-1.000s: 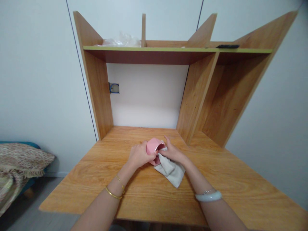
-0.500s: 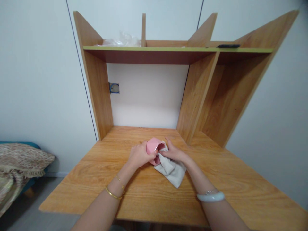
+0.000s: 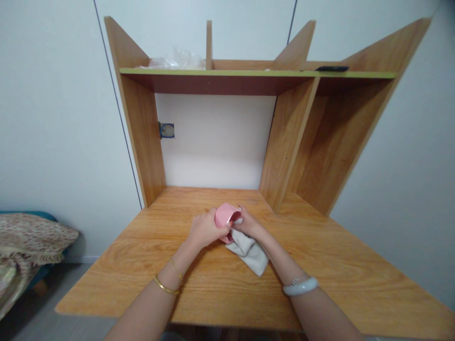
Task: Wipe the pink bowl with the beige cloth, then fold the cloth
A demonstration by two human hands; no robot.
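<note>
My left hand (image 3: 208, 228) is wrapped around a pink, hollow container (image 3: 224, 214), cup-like in shape, tilted so its opening faces right. A light grey cloth (image 3: 250, 252) hangs from that opening down over the desk. My right hand (image 3: 248, 222) is closed on the upper part of the cloth at the rim, its fingertips partly hidden inside the container. Both hands are just above the wooden desk top, near its middle.
The wooden desk (image 3: 142, 274) carries a hutch with a green-edged shelf (image 3: 227, 73). On that shelf lie a clear plastic bag (image 3: 177, 60) and a dark flat object (image 3: 332, 68). A wall socket box (image 3: 167, 130) shows behind. Left is a blanket-covered seat or bed (image 3: 31, 241).
My right hand has moved left, further into the container's opening, taking the cloth with it. My left hand keeps its hold on the container. The view has shifted slightly.
</note>
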